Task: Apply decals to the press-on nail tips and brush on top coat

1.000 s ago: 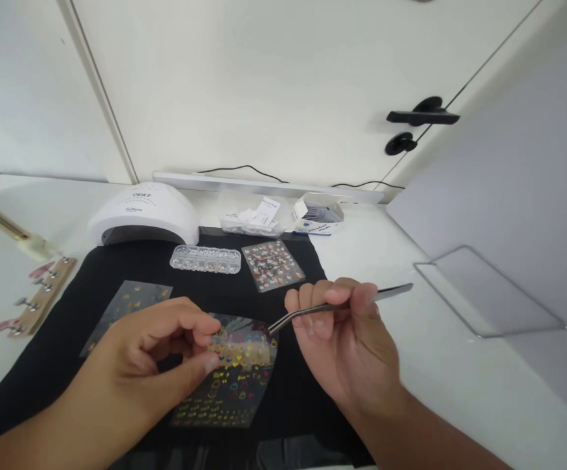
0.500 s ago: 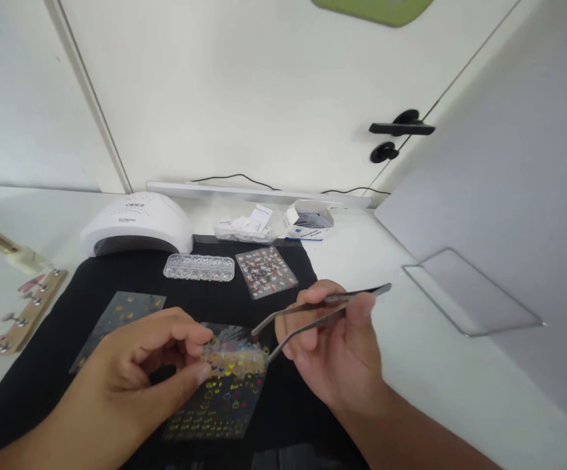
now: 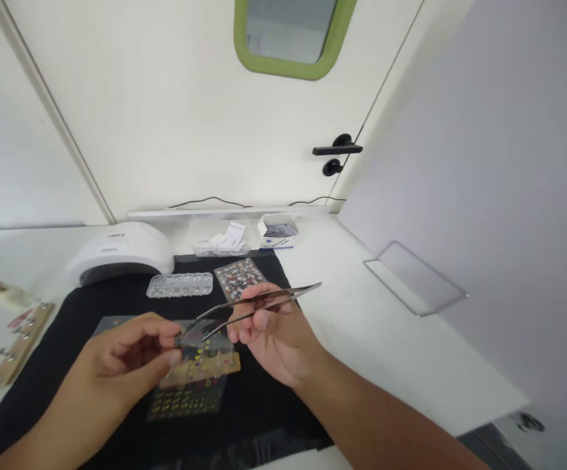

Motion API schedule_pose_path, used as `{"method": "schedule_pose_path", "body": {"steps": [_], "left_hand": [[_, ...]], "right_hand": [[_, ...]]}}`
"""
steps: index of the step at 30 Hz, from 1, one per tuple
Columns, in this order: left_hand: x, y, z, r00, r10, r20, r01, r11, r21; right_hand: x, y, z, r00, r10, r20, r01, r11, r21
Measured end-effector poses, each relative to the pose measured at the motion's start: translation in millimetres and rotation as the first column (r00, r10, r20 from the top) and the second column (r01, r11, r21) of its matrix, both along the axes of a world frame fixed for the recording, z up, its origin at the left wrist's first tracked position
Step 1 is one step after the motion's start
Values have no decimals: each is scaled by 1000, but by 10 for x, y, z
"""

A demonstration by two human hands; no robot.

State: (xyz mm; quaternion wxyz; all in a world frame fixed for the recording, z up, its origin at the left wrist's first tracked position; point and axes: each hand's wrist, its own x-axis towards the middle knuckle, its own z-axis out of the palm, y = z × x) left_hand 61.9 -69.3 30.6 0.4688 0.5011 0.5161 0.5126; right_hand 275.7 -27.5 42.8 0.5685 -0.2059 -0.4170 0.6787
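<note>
My left hand [image 3: 126, 365] pinches the edge of a small clear sticker sheet [image 3: 209, 362] with a tan strip and tiny coloured marks. Under it, on the black cloth [image 3: 273, 411], lies a larger clear sticker sheet [image 3: 190, 406] with yellow and coloured prints. In my right hand [image 3: 280, 336] are metal tweezers [image 3: 258, 303], held between thumb and fingers. Their bent tips point left, apart, beside the left fingertips. Whether a tip touches the small sheet, I cannot tell. My left hand partly covers another sheet behind it.
At the back stand a white nail lamp [image 3: 121, 251], a clear tray of packets [image 3: 224, 243] and a box of alcohol pads [image 3: 278, 234]. A clear gem case [image 3: 180, 285] and a patterned sticker sheet [image 3: 241, 274] lie nearer. A wooden stand [image 3: 21, 349] sits left.
The camera view has turned up and to the right. The tweezer tips have moved close to my left fingertips, and the small sheet now slants differently. Both hands keep their holds.
</note>
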Motion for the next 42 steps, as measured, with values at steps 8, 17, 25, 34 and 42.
{"method": "schedule_pose_path", "body": {"steps": [8, 17, 25, 34, 42], "left_hand": [[70, -40, 218, 998, -56, 6, 55, 996, 66], [15, -11, 104, 988, -109, 111, 101, 992, 76], [-74, 5, 48, 988, -147, 50, 137, 976, 168], [-109, -8, 61, 980, -177, -87, 193, 951, 242], [-118, -32, 58, 971, -171, -167, 212, 938, 272]], "right_hand": [[64, 97, 37, 983, -17, 184, -22, 978, 207], [22, 81, -48, 936, -64, 346, -79, 919, 386], [-58, 36, -236, 950, -66, 304, -62, 918, 393], [-32, 14, -274, 956, -36, 290, -79, 924, 374], [-22, 4, -296, 957, -27, 288, -89, 919, 383]]}}
